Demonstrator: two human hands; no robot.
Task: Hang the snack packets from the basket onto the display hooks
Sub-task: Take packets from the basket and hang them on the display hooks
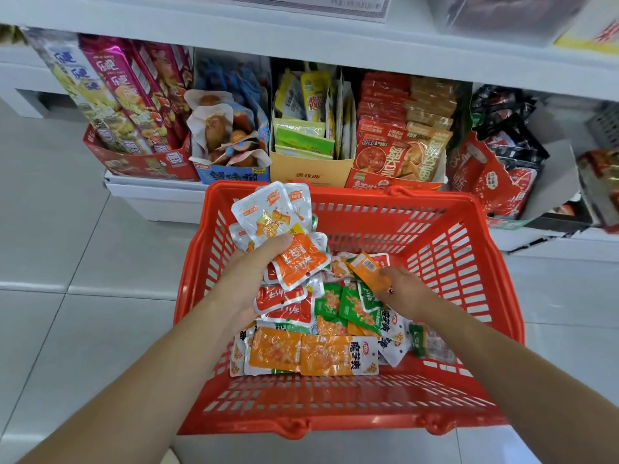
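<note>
Head view: red slatted basket on pale floor tiles, set just in front of a low white shelf stocked with open cartons of other snacks. Contents: loose packets, small flat sachets in orange, green, red and white, heaped over the near and middle part of the basket bottom, overlapping and lying at all angles. Left hand: over the basket's left side, fingers curled underneath and thumb pressed on top of a held bundle of several sachets, which fans up and away from the person above the left wall. Right hand: low over the heap at centre right, thumb and forefinger pinching one orange packet by its near edge; the packet is tilted, its long axis running up and to the left from the fingertips, toward the bundle. Other fingers of this hand: mostly hidden, so how they lie cannot be told. Display hooks: none in view, and their direction from the basket cannot be told. Judgement: the step in hand looks like gathering, with the right hand nearer the heap. The next move likely turns on carrying the orange packet leftward across the short gap into the left-hand bundle. Hang holes on the sachets: too small to make out.
</note>
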